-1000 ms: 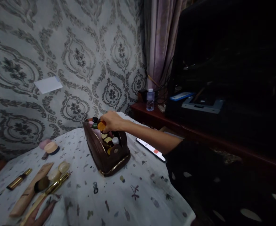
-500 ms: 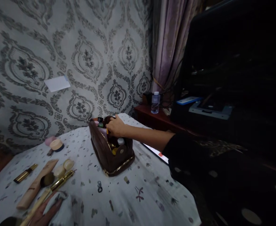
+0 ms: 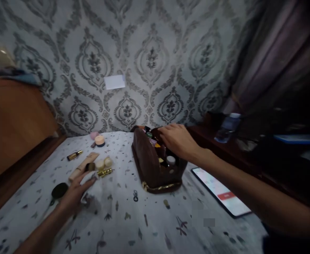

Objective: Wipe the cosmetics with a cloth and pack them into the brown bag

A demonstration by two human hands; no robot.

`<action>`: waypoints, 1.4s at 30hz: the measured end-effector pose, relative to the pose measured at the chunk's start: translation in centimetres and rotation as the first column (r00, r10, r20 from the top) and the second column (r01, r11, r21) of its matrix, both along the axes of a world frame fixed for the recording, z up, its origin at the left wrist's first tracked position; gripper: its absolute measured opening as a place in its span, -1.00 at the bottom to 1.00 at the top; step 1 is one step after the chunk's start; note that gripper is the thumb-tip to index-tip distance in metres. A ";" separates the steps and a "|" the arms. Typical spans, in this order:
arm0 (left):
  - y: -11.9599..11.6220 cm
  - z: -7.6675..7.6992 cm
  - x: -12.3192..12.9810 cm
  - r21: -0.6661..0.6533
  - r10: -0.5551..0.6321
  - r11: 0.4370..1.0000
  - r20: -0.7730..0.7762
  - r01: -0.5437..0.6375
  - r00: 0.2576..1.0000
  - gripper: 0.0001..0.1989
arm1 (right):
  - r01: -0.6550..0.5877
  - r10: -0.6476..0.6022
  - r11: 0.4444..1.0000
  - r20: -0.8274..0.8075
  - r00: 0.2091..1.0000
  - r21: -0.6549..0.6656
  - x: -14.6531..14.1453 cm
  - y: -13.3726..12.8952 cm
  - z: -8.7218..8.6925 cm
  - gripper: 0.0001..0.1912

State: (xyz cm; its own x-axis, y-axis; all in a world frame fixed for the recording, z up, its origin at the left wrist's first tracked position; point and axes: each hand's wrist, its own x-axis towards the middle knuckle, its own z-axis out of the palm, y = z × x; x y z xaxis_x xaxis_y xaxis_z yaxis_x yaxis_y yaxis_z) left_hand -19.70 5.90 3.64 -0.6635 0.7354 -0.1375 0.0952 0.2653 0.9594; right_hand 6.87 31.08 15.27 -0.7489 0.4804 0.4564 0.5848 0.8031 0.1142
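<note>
A brown makeup bag (image 3: 147,158) with a gold zip stands unzipped on the patterned white cloth (image 3: 123,225). My right hand (image 3: 178,139) lies over its right-hand wall, fingers bent around the upper edge, the thumb hidden. Inside the bag show a white-capped container (image 3: 171,161) and several small cosmetics. At the left, my left hand (image 3: 77,190) is closed on a crumpled white tissue (image 3: 91,194), low over the cloth. Just beyond it lie a beige tube (image 3: 83,166), a dark brush head (image 3: 90,166), a gold brush ferrule (image 3: 105,172) and small round sponges or puffs (image 3: 103,163).
A lit phone (image 3: 223,194) lies under my right forearm. Farther back are a gold-and-dark lipstick (image 3: 74,155), a peach-lidded jar (image 3: 99,141) and a pink sponge (image 3: 93,135). A water bottle (image 3: 227,127) stands on the dark red ledge at right. Wooden furniture (image 3: 17,123) borders the left.
The view has swung left, bringing the wooden furniture and more of the phone into sight. My right hand has shifted from inside the bag to its right edge. The tissue stays in my left hand.
</note>
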 end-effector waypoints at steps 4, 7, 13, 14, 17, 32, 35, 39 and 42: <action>2.4 4.5 -5.8 0.084 0.027 0.996 -0.554 0.024 0.832 -0.54 | -0.361 0.310 0.929 -0.370 0.876 -0.076 -1.2 -6.0 -1.2 -0.74; 6.4 6.4 -10.1 0.039 0.017 0.999 -0.783 0.021 0.621 -0.62 | -0.650 0.587 0.728 -0.291 0.755 -0.219 -4.0 -11.3 -5.1 -0.70; 16.1 4.5 -13.8 -0.144 -0.129 0.990 -0.851 0.011 0.510 -0.67 | -0.620 0.426 0.576 -0.452 0.784 -0.532 -9.6 -15.1 -14.0 -0.78; 17.1 3.8 -13.9 -0.188 -0.171 0.982 -0.848 0.018 0.501 -0.66 | -0.599 0.362 0.573 -0.483 0.797 -0.559 -10.0 -15.0 -15.0 -0.77; 19.0 1.7 -14.0 -0.291 -0.264 0.956 -0.833 0.020 0.487 -0.62 | -0.549 0.227 0.543 -0.518 0.825 -0.635 -10.4 -14.6 -16.7 -0.77; 12.7 4.1 -8.4 -0.078 -0.194 0.974 -0.769 0.212 0.609 -0.66 | -0.678 -0.181 0.178 -0.701 0.689 -0.713 -10.6 -13.4 -16.9 -0.54; 7.1 4.1 -3.6 -0.037 -0.256 0.934 -0.761 0.355 0.596 -0.68 | -0.791 -0.405 -0.079 -0.706 0.582 -0.607 -10.7 -13.5 -15.8 -0.35; 0.7 2.7 1.2 0.013 -0.337 0.819 -0.798 0.573 0.500 -0.72 | -0.745 -0.412 -0.299 -0.623 0.664 -0.596 -10.5 -14.9 -15.0 -0.39; -1.1 0.9 2.4 -0.029 -0.324 0.812 -0.853 0.583 0.409 -0.65 | -0.716 -0.377 -0.260 -0.614 0.693 -0.648 -10.2 -16.3 -15.3 -0.43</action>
State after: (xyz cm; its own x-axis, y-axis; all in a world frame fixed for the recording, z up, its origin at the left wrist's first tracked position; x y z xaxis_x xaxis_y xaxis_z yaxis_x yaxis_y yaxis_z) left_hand -17.34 4.80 4.54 0.0605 0.8790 0.4729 0.8673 -0.2809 0.4110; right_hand -3.33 14.78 -0.03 -0.8243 0.5633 -0.0568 -0.1596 -0.3275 -0.9313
